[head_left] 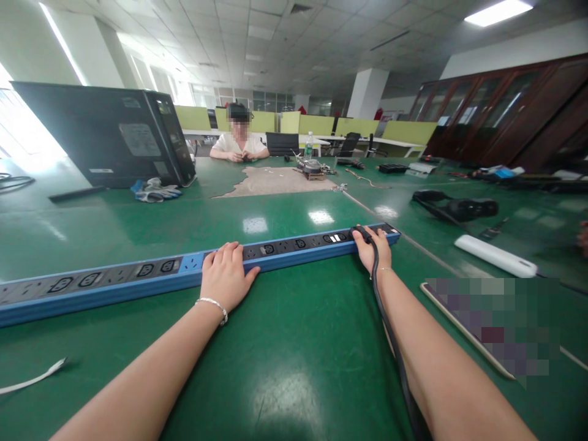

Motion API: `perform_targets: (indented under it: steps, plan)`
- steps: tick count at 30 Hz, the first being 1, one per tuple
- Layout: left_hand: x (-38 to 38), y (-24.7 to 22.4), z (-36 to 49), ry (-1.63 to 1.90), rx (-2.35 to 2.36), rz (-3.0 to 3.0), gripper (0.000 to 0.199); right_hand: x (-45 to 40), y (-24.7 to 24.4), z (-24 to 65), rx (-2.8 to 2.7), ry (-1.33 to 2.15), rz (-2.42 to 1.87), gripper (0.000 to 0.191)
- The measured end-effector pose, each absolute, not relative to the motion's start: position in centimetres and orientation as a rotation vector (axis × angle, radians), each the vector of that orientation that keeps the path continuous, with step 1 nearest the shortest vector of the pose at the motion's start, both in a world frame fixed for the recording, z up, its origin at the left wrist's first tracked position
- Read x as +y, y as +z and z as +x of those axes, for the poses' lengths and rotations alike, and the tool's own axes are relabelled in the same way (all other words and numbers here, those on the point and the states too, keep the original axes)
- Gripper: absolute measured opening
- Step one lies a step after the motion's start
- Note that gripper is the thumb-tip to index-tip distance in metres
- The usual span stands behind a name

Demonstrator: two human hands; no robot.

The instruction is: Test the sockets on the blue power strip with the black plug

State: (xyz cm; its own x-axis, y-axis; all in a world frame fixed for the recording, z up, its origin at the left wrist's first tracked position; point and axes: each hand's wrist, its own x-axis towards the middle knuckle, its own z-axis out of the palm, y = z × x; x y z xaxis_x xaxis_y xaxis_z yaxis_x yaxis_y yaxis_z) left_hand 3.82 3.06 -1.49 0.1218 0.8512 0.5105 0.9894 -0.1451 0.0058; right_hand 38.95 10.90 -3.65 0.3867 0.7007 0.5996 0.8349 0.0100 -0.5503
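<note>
A long blue power strip point(275, 266) with a black socket face lies slanting across the green table point(294, 343), its right end farther away. My left hand point(226, 269) is laid over the strip near a blue socket section, fingers curled across the top and thumb along the near side. Near the strip's right end, my right hand point(370, 248) is closed around a black plug point(361, 233) at the socket face. How deep the plug sits is hidden by the fingers. From it, a black cord point(379, 294) runs down along my right forearm.
A black computer case point(105, 135) and gloves point(156, 191) are at the back left. Another person point(239, 144) sits across the table. On the right lie a white bar-shaped device point(496, 256), a blurred flat device point(487, 331) and black equipment point(454, 205). A white cable point(34, 381) lies front left.
</note>
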Motion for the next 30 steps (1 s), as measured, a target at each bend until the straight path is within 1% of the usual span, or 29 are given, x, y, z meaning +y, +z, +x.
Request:
perform_targets:
  steps: [2, 5, 6, 9, 12, 19, 27, 30]
  plan:
    - [3.0, -1.5, 3.8, -0.581, -1.789, -2.068, 0.052, 10.7, -3.5, 39.0, -1.373, -0.178, -1.716, 0.041]
    - [3.0, -1.5, 3.8, -0.592, -1.782, -2.077, 0.052, 10.5, -3.1, 39.1, -1.428, -0.199, -1.597, 0.046]
    - [3.0, -1.4, 3.8, -0.593, -1.781, -2.080, 0.052, 10.5, -2.9, 39.2, -1.457, -0.214, -1.539, 0.045]
    - [3.0, -1.4, 3.8, -0.591, -1.791, -2.078, 0.052, 10.4, -2.5, 39.2, -1.534, -0.234, -1.409, 0.034]
    - [3.0, -1.5, 3.8, -0.591, -1.800, -2.071, 0.051, 10.2, -2.2, 39.0, -1.527, -0.197, -1.431, 0.031]
    - [3.1, -1.5, 3.7, -0.564, -1.773, -2.074, 0.052, 9.6, -1.7, 39.3, -1.528, -0.100, -1.530, 0.034]
    - [3.2, -1.6, 3.7, -0.550, -1.776, -2.067, 0.053, 9.4, -2.1, 41.2, -1.630, 0.185, -1.368, 0.040]
    - [3.2, -1.7, 3.7, -0.558, -1.775, -2.069, 0.053, 9.8, -2.0, 41.5, -1.447, 0.376, -1.315, 0.037]
